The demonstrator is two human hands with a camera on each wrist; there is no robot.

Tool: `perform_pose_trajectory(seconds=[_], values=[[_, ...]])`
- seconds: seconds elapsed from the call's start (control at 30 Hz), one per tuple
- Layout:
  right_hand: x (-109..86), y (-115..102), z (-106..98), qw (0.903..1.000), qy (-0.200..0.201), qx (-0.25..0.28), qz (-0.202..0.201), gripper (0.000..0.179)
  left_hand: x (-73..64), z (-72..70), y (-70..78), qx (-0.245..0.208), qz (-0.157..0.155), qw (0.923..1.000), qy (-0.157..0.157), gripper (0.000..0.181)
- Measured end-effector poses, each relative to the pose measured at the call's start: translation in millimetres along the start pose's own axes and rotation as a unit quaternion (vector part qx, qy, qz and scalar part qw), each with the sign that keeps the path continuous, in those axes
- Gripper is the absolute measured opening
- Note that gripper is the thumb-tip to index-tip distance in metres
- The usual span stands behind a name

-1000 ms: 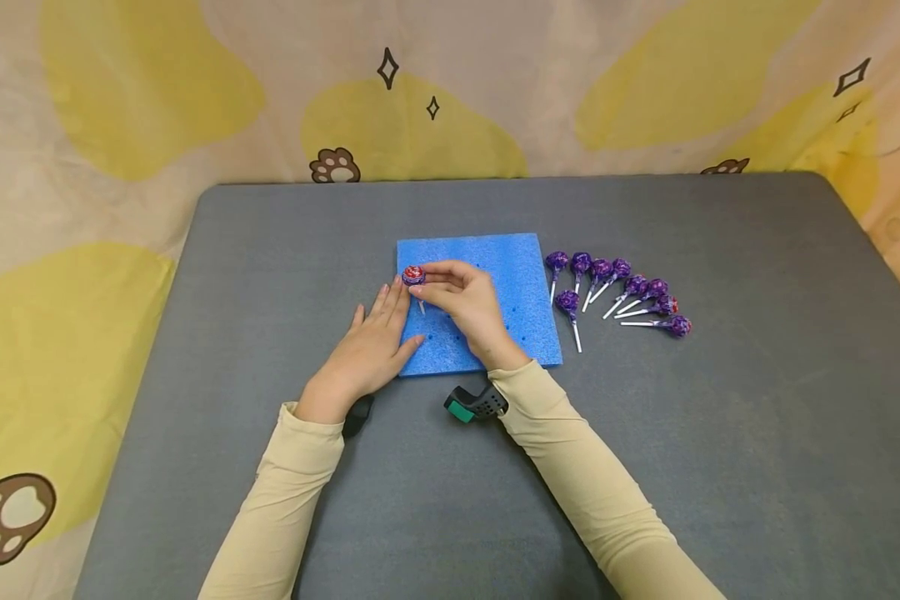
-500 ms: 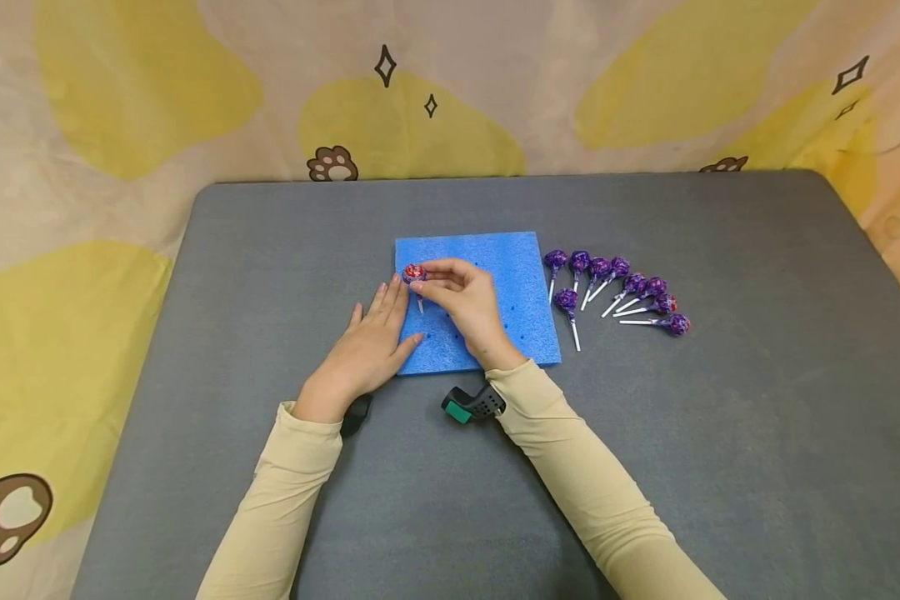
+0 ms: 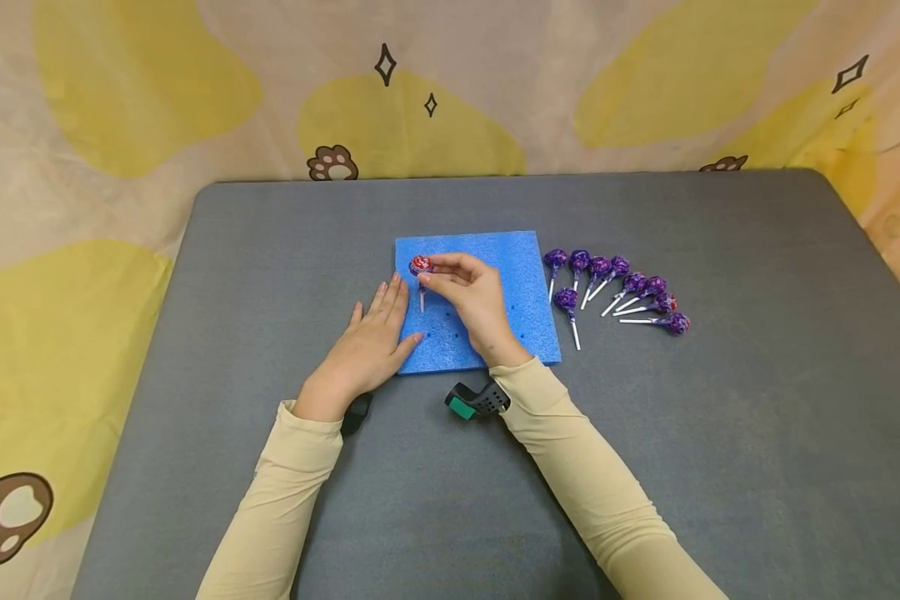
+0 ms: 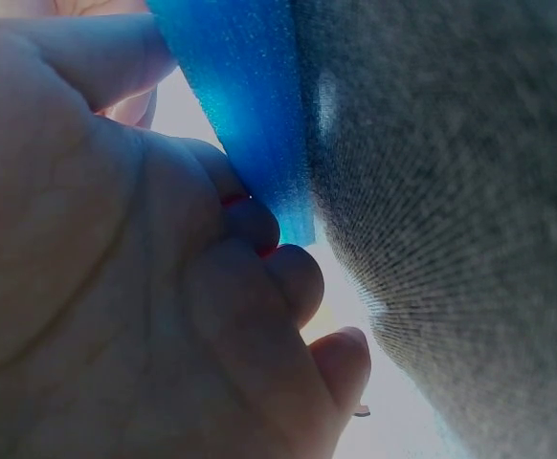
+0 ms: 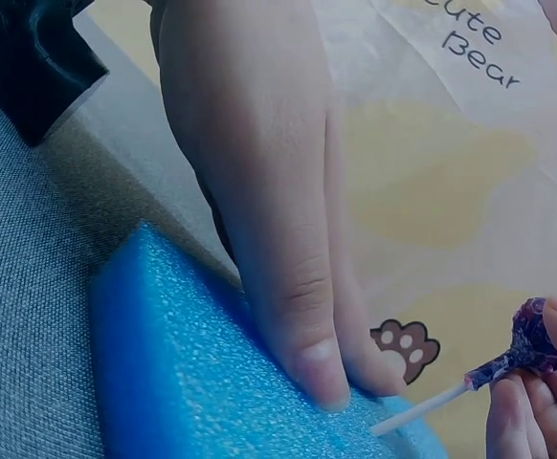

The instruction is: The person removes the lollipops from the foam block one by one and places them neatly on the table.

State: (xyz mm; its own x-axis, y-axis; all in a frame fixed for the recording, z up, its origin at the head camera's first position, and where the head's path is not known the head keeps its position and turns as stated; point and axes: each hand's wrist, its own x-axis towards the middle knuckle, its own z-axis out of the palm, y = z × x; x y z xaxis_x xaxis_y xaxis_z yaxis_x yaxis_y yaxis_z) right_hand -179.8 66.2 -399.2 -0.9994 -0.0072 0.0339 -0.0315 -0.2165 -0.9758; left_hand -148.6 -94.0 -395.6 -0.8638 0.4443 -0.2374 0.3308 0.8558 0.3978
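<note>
A lollipop (image 3: pixel 421 265) in a purple and red wrapper is pinched by its head between the thumb and fingers of my right hand (image 3: pixel 474 304). Its white stick points down at the blue foam block (image 3: pixel 513 267); in the right wrist view the tip of the lollipop (image 5: pixel 529 344) is at the foam surface, and I cannot tell whether it has entered. Small dark holes dot the foam. My left hand (image 3: pixel 367 346) rests with straight fingers on the block's left edge. In the left wrist view, its fingers (image 4: pixel 293 282) lie along the foam (image 4: pixel 250 105).
Several wrapped lollipops (image 3: pixel 633 283) lie on the grey table (image 3: pixel 720 433) to the right of the foam, their white sticks pointing mostly toward the front and left. A dark wrist strap with a green patch (image 3: pixel 462 407) hangs at my right wrist. A patterned cloth (image 3: pixel 450 50) stands behind.
My right hand has shifted slightly right and away from me with the lollipop, so more of its stick shows. My left hand has stayed on the foam.
</note>
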Motion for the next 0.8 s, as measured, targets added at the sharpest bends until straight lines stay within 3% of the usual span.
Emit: perform_pose_trajectory(seconds=[0.43,0.8], values=[[4.2,-3.8,-9.4,0.9988,0.045,0.008,-0.018,0.024,0.4,0.5,1.1,0.001,-0.002,1.0,0.001,0.07],[10.9,-5.2,-23.7,0.9945,0.091,0.05,-0.014,0.019,-0.2,1.0,0.3,0.002,0.004,1.0,0.006,0.07]])
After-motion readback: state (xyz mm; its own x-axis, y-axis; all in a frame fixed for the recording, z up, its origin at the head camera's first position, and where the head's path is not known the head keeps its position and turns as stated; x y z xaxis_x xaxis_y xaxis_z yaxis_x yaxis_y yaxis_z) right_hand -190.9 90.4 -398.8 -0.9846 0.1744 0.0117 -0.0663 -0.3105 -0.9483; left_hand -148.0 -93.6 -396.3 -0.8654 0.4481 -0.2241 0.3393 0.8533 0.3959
